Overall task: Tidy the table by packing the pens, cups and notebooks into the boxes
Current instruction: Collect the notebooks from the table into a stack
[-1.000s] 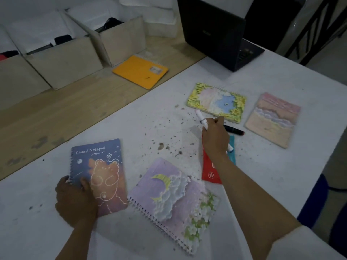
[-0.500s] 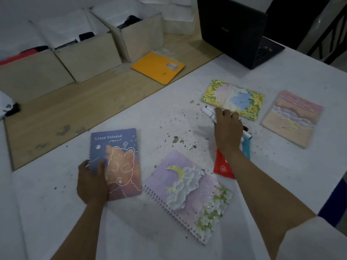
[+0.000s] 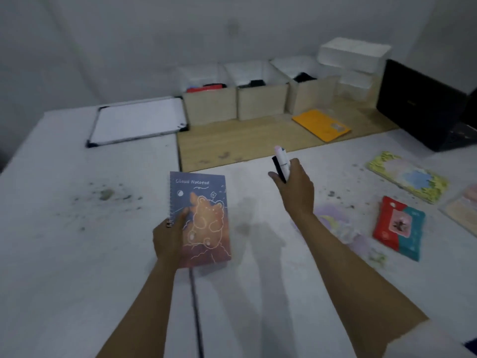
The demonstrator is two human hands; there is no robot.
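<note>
Left hand (image 3: pixel 169 237) grips bear notebook (image 3: pixel 202 219) by its spiral edge, above table's middle. Right hand (image 3: pixel 294 188) fist-clasps two markers (image 3: pixel 281 162). Risk: loose markers slipping before the far-edge boxes (image 3: pixel 262 103).

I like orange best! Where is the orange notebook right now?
In the head view the flat orange notebook lies on the wooden board at the upper right, just in front of the rightmost beige storage box and left of the black laptop.
</note>
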